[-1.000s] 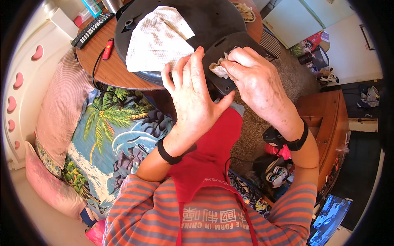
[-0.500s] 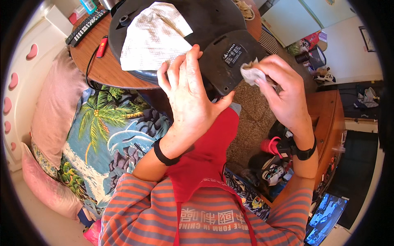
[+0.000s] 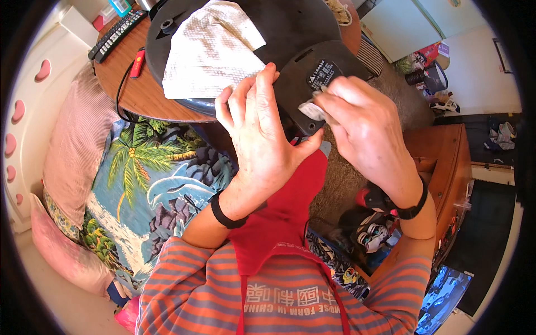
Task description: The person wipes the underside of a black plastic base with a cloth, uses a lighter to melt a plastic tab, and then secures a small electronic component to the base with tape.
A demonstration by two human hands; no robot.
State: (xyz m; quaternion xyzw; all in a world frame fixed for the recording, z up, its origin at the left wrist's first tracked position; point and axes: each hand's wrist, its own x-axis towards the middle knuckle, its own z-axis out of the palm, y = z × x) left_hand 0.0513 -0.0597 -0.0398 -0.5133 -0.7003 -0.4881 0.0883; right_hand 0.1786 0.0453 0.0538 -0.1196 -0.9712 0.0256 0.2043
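Note:
A round black appliance (image 3: 296, 22) lies on the table, with a black block bearing a label (image 3: 322, 73) jutting from its near right side. My left hand (image 3: 257, 123) holds the appliance at the block's near side, its fingers spread and resting by the rim, thumb at the block's corner. In my right hand (image 3: 365, 120) a small crumpled paper wipe (image 3: 311, 110) is pinched, pressed on the block near that corner. A larger white textured paper towel (image 3: 209, 53) lies spread over the appliance, next to my left fingertips.
On the wooden table (image 3: 131, 92) are a remote control (image 3: 118, 36), a red lighter-like object (image 3: 137, 63) and a dark cable. A bed with a palm-print sheet (image 3: 134, 173) is at left. A wooden cabinet (image 3: 446, 151) stands at right, above a lit screen (image 3: 444, 296).
My right hand has moved left with the paper wipe, from the block's right edge onto its surface near the corner. The left hand has stayed nearly still.

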